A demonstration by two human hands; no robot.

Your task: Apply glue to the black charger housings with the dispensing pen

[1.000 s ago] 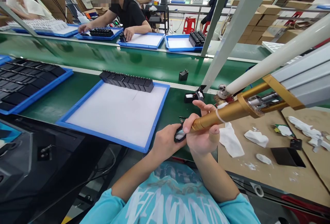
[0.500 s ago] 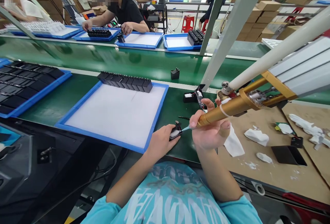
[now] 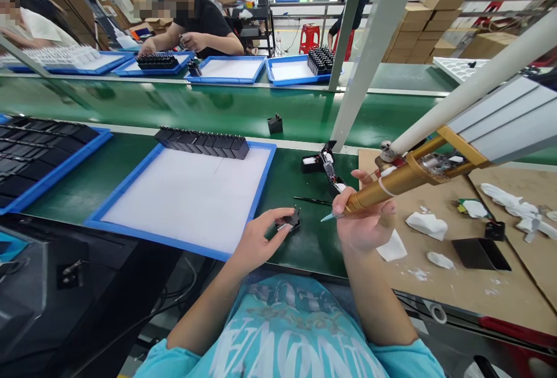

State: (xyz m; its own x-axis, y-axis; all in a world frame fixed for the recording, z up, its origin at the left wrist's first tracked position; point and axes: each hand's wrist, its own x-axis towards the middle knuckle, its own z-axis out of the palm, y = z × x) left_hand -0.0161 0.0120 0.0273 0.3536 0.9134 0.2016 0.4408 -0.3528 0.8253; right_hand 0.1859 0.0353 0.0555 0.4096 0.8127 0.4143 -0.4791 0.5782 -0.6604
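Observation:
My left hand [image 3: 257, 240] pinches a small black charger part [image 3: 289, 221] just above the green bench, by the near right corner of the blue tray [image 3: 143, 231]. My right hand [image 3: 364, 222] is wrapped round a gold dispensing gun [image 3: 391, 184]. The gun's pale blue tip points left and stands a short way right of the part, not touching it. A row of black chargers [image 3: 201, 141] stands along the tray's far edge on its white liner.
A black fixture [image 3: 319, 162] and a thin black tool [image 3: 311, 200] lie behind my hands. White wipes [image 3: 426, 225] litter the cardboard mat at right. A single charger [image 3: 275, 124] rides the green belt. A second blue tray [image 3: 47, 174] sits left. People work across the belt.
The gun's tip has drawn back to the right, off the black part. My left hand has spread its fingers and carried the part slightly forward and lower.

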